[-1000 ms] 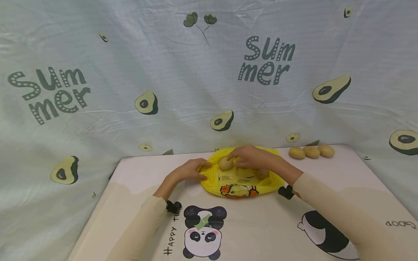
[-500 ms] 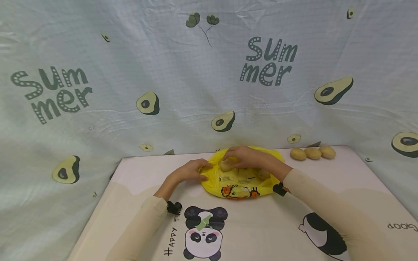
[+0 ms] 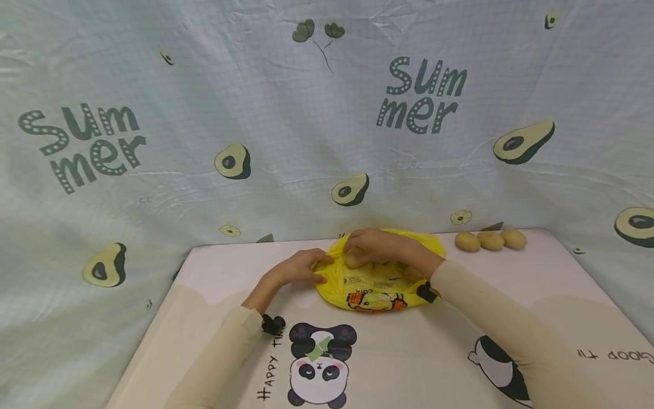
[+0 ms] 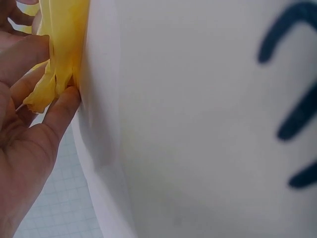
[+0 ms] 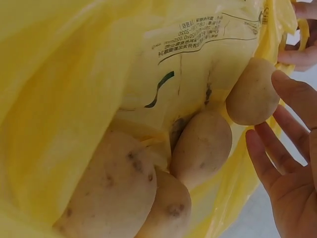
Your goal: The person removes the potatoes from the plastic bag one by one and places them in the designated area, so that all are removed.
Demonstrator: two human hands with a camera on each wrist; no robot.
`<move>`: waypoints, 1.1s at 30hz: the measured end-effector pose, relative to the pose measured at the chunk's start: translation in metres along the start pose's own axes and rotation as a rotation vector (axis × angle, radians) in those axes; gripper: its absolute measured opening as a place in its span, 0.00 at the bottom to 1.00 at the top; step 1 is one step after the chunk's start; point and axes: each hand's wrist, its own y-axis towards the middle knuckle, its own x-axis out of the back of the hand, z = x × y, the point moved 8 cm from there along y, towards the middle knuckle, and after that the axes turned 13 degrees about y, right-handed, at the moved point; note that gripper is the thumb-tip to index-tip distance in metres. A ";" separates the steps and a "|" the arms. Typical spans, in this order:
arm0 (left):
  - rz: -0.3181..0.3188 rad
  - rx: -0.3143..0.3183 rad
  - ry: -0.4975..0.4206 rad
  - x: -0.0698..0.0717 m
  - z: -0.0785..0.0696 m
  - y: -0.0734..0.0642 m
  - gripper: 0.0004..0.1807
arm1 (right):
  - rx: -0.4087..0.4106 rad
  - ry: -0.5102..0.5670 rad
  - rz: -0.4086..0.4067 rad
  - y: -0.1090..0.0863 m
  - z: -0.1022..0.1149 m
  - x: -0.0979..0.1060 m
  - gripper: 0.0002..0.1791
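Clearly the thin, crumpled yellow plastic bag with orange print works best with its mouth kept wide, so I'd steady its gathered left end with my left hand, whose thumb and fingers pinch the plastic. My right hand, loosely cupped inside, has thumb and fingertips around an oval tan potato near that end; a light grip should suit it. Compared with a second ago, my right hand sits further left, covering more of that potato.

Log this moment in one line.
Left hand: pinches yellow bag; Right hand: holds potato inside bag; Three potatoes: on table, right of bag
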 end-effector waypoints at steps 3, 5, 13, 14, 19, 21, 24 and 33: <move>0.004 -0.004 0.010 -0.001 0.000 0.000 0.26 | -0.009 0.013 0.014 0.004 -0.002 -0.002 0.19; 0.004 -0.011 0.013 -0.001 0.000 0.000 0.26 | -0.004 0.025 0.018 0.005 -0.004 -0.003 0.19; 0.005 -0.006 0.018 0.001 -0.002 -0.001 0.26 | -0.018 0.053 0.038 0.010 -0.012 -0.007 0.18; 0.004 -0.005 0.014 0.001 -0.002 -0.001 0.26 | -0.023 0.048 0.041 0.011 -0.014 -0.008 0.19; -0.001 -0.012 0.009 0.002 -0.003 -0.001 0.26 | -0.011 0.011 0.043 0.015 -0.016 -0.011 0.19; -0.003 -0.014 0.013 0.001 -0.003 -0.001 0.26 | -0.002 0.005 0.041 0.016 -0.016 -0.011 0.18; -0.004 -0.010 0.018 0.001 -0.002 0.000 0.26 | 0.010 0.000 0.040 0.016 -0.015 -0.011 0.18; -0.001 -0.013 0.012 0.001 -0.003 -0.001 0.26 | 0.074 0.005 0.054 0.007 -0.004 -0.007 0.20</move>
